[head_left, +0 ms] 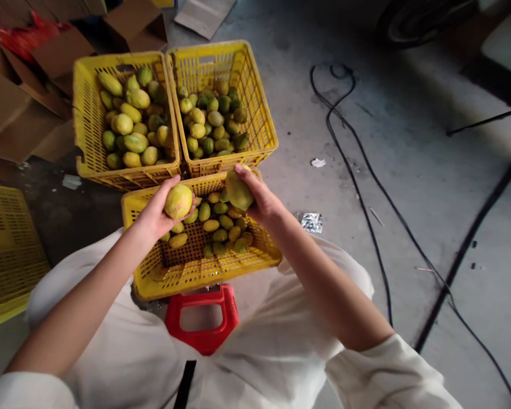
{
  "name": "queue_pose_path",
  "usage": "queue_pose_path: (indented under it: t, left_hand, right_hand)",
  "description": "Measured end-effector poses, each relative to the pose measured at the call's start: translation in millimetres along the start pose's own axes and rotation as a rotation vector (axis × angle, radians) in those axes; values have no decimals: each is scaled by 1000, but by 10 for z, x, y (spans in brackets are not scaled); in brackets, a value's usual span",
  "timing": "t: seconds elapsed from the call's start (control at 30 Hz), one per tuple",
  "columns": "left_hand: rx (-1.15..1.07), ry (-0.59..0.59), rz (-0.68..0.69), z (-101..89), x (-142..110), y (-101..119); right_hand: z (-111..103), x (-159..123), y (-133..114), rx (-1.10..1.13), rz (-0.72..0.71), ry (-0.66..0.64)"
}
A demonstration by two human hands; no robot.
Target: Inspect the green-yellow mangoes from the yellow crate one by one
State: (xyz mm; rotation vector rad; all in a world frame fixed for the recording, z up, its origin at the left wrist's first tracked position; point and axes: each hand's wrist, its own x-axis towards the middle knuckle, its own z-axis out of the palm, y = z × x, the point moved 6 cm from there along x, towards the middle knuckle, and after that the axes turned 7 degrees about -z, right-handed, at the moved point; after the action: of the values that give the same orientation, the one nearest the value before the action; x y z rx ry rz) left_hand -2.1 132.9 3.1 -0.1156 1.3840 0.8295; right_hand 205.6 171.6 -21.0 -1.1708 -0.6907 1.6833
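Note:
My left hand (pixel 156 211) is closed around a yellow lemon (pixel 179 201), with its thumb along the top. A larger, greener lemon (pixel 239 191) sits in my right hand (pixel 259 196), the thumb pressed over its upper side. Both hands are raised over the near yellow crate (pixel 204 272), which stands between my knees. Inside it several smaller green and yellow fruits (pixel 221 221) lie loosely, partly hidden by my hands. Larger yellow-green fruits (pixel 132 125) fill part of the far left crate (pixel 82 113). Mixed green and yellow fruits (pixel 215 119) lie in the far right crate (pixel 259 108).
A red plastic stool (pixel 230 309) shows between my legs. Open cardboard boxes (pixel 8 108) and another yellow crate (pixel 8 250) stand to the left. Black cables (pixel 361 187) run across the concrete floor on the right, below a wheel (pixel 409 23). Crumpled foil (pixel 311 222) lies by my right knee.

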Motion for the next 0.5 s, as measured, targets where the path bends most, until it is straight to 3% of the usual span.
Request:
queue_pose_path:
  t: [0.17,0.3,0.4,0.5]
  left_hand:
    - [5,-9,59,-29,32,-15]
    - [-38,52,114,-125,87,11]
    - [-89,85,80,-149,103,29]
    - [-155,33,-3,-78,78,25]
  right_hand:
    - [68,-27,7,-9,13,-6]
    - [117,-36,-4,31,0,-48]
    - [87,-30,-4,16,15,-35]
    - [38,-10,2,2,54,-12]
